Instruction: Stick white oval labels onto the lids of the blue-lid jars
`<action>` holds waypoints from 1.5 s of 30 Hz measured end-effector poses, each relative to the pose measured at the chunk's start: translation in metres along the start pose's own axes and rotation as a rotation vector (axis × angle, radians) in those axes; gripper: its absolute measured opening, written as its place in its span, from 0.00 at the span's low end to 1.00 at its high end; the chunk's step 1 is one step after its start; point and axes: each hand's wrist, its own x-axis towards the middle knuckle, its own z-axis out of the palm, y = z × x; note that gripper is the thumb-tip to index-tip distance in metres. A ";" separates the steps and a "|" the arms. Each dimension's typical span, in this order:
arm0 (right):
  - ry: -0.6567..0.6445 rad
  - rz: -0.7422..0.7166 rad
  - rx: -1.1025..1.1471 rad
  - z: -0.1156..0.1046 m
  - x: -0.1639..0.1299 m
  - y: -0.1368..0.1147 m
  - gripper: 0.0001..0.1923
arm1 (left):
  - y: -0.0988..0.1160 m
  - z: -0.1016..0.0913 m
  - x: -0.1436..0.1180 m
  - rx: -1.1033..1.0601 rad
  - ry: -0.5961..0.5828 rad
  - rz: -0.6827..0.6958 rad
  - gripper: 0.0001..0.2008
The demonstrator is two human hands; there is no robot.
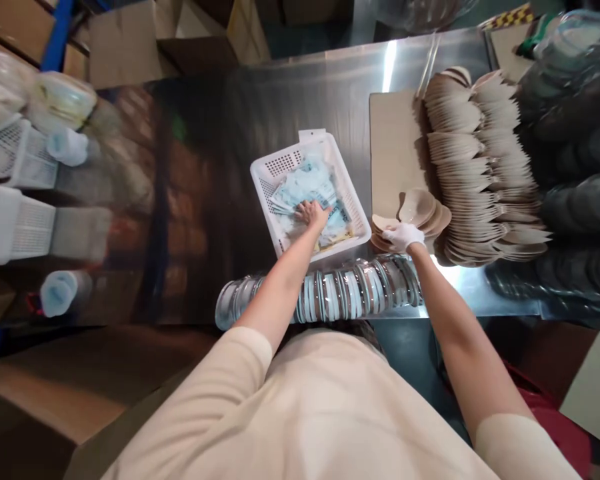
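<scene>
My left hand [312,215], bare, reaches into a white perforated plastic basket [261,183]. It rests on a loose pile of pale blue and white plastic packets [307,183], thumb apart from the bent fingers. My right hand [403,237] wears a white glove and is closed on the edge of a tan, scoop-shaped piece [384,222]. Several more loose scoop-shaped pieces [420,208] lie fanned out just above that hand. To its right stand long nested rows of the same tan pieces [463,177]. Fingertips of both hands are partly hidden.
A wrapped row of round containers or lids [330,295] lies along the near edge of the metal table [205,133]. Flat cardboard [393,143] lies under the tan pieces. White baskets [33,223] stand at left, cardboard boxes [205,50] behind, dark wrapped stacks [580,207] at right.
</scene>
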 end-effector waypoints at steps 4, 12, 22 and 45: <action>-0.008 0.088 0.197 0.003 -0.004 -0.015 0.18 | -0.007 -0.006 -0.005 0.029 0.029 0.166 0.16; 0.383 -0.032 1.221 0.004 -0.064 0.020 0.22 | -0.025 -0.012 0.007 -0.049 -0.076 0.561 0.18; 0.270 -0.410 1.338 0.034 -0.211 -0.060 0.16 | -0.070 -0.060 -0.114 -1.450 -0.551 -0.454 0.14; 0.334 0.449 1.474 0.166 -0.333 -0.153 0.41 | -0.241 -0.052 -0.243 -0.769 -0.388 0.987 0.21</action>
